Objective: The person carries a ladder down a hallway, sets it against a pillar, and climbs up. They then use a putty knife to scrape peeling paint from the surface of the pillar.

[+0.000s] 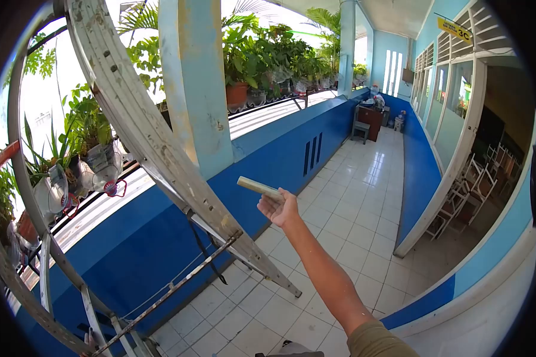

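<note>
My right hand (280, 208) is stretched out in front of me, palm up, holding a flat, pale rectangular piece (259, 188) by one end. The piece points left toward the rail of an aluminium stepladder (161, 154) that I look down from. My forearm (324, 273) runs from the lower right up to the hand. My left hand is not in view.
A blue half wall (280, 149) with a pale pillar (193, 83) runs along the left, potted plants (262, 56) on its ledge. White floor tiles (351, 226) lie far below. Stacked chairs (464, 190) stand by a doorway at right; a desk and chair (366, 122) stand at the corridor's end.
</note>
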`<act>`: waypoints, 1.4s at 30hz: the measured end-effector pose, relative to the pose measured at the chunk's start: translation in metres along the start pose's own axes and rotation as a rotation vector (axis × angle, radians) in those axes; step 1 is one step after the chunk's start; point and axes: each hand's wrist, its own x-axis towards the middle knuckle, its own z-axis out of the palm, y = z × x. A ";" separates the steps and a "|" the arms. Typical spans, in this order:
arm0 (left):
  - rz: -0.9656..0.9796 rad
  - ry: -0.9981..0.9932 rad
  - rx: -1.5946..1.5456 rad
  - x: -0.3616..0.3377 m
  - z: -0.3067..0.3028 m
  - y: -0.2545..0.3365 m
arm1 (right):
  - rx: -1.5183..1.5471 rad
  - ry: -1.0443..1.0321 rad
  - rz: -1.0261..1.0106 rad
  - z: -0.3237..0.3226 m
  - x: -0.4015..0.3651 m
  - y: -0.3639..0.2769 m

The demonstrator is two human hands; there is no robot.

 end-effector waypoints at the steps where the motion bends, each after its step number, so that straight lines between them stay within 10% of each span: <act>1: -0.010 0.003 -0.002 -0.001 0.002 0.008 | -0.083 -0.113 0.083 -0.001 0.006 0.007; 18: -0.176 -0.129 -0.017 0.021 0.045 0.071 | -0.199 -0.798 0.984 0.007 0.073 0.157; 26: -0.291 -0.255 -0.057 0.019 0.014 0.064 | -0.420 -0.567 0.396 -0.006 0.111 0.163; 33: -0.414 -0.335 -0.112 0.004 -0.008 0.059 | -0.046 -0.620 0.896 -0.044 0.121 0.189; 42: -0.560 -0.458 -0.191 -0.019 -0.039 0.033 | -0.055 -0.559 0.983 -0.050 0.138 0.174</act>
